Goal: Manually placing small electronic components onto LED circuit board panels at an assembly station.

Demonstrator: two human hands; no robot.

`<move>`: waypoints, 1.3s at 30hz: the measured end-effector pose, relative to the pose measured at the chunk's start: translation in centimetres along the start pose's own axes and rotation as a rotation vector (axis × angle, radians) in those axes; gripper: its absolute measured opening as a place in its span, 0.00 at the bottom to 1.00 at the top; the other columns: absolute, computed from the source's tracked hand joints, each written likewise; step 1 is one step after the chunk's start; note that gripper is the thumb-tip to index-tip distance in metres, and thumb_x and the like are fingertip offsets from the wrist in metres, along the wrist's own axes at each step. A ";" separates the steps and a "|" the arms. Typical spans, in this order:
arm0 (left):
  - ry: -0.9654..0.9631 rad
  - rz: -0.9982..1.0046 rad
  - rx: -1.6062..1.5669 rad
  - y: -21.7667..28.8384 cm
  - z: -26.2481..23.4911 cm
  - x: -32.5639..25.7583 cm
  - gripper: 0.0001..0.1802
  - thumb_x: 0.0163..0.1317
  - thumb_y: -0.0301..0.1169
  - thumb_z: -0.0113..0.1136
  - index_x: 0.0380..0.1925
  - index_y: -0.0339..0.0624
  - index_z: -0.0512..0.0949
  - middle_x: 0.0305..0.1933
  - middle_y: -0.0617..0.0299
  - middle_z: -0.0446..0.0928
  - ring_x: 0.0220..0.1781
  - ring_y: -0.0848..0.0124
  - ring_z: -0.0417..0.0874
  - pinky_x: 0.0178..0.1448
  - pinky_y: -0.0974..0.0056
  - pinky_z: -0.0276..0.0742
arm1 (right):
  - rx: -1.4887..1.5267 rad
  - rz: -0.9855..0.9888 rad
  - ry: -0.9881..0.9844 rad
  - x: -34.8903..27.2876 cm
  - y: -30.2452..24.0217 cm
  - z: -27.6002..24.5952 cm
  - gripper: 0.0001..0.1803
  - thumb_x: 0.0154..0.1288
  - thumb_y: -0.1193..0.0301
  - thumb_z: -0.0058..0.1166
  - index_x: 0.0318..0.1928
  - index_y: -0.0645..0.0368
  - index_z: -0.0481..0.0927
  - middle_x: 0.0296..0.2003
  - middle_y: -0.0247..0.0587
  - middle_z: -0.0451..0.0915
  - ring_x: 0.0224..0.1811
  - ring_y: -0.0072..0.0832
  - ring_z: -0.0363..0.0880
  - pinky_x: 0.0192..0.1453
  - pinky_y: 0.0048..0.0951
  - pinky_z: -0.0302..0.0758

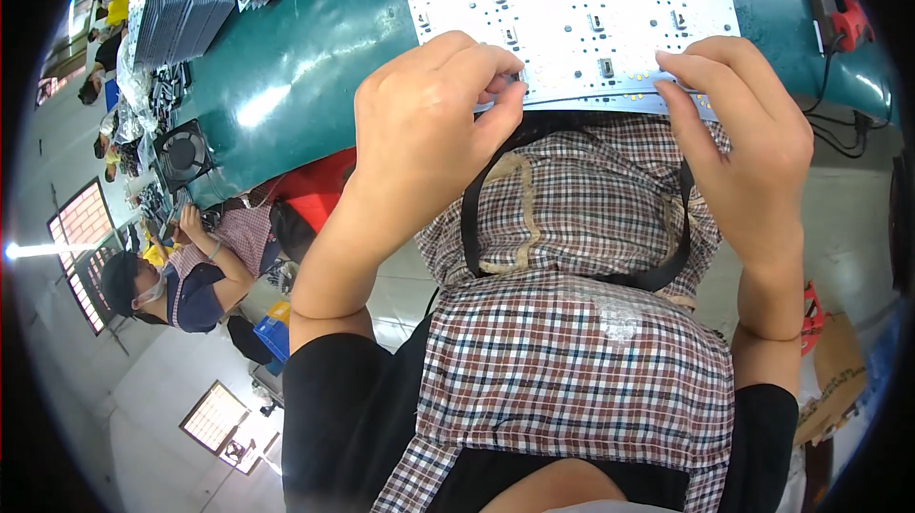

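A white circuit board panel [548,31] lies on the green tabletop, its near edge at the table's front. Small slide-switch-like parts [607,67] stand on it in rows. At its near left corner, my left hand [434,117] pinches thumb and forefinger together; a tiny dark bit shows at the tips, too small to name. Over the near right part of the panel is my right hand [743,122], thumb and forefinger apart with board visible between them. Another board edge [596,105] shows just beneath the panel's front.
Tall stacks of boards [186,8] stand at the far left of the green table [315,55]. A black fan [181,154] sits by its left edge, near a co-worker [195,275]. On the right are a red object [851,25] with black cables and a cardboard box [831,379].
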State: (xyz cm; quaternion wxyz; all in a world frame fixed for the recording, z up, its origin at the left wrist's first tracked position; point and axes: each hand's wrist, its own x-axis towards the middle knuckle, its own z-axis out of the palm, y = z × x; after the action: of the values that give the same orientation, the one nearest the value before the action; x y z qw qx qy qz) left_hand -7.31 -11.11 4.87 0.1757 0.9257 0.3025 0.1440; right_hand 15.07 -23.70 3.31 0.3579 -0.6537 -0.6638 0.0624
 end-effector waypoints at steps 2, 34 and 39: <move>-0.032 0.002 0.018 0.1 -0.3 0.1 0.07 0.54 0.25 0.73 0.33 0.43 0.86 0.29 0.66 0.82 0.29 0.71 0.85 0.32 0.67 0.78 | 0.010 0.004 0.015 -0.2 0.3 0.0 0.12 0.58 0.83 0.68 0.44 0.64 0.86 0.37 0.41 0.83 0.37 0.33 0.84 0.40 0.28 0.79; 0.023 0.204 0.238 0.3 0.0 0.1 0.05 0.54 0.26 0.75 0.30 0.45 0.86 0.28 0.66 0.81 0.28 0.66 0.82 0.30 0.64 0.75 | -0.121 -0.005 0.111 -1.9 2.0 0.1 0.08 0.57 0.80 0.69 0.39 0.58 0.86 0.36 0.35 0.84 0.33 0.33 0.84 0.36 0.30 0.78; 0.022 0.069 0.224 0.5 0.4 -0.2 0.07 0.50 0.27 0.73 0.27 0.48 0.82 0.30 0.67 0.77 0.32 0.66 0.81 0.33 0.61 0.75 | -0.004 0.046 0.108 -1.7 2.2 -0.4 0.09 0.62 0.83 0.66 0.43 0.63 0.86 0.37 0.40 0.84 0.36 0.30 0.85 0.39 0.26 0.79</move>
State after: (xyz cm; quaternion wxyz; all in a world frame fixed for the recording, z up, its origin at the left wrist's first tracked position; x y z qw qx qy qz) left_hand -7.05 -11.68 4.74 0.0628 0.9477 0.2865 0.1256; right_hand 16.94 -25.14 1.69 0.3906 -0.6718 -0.6284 0.0339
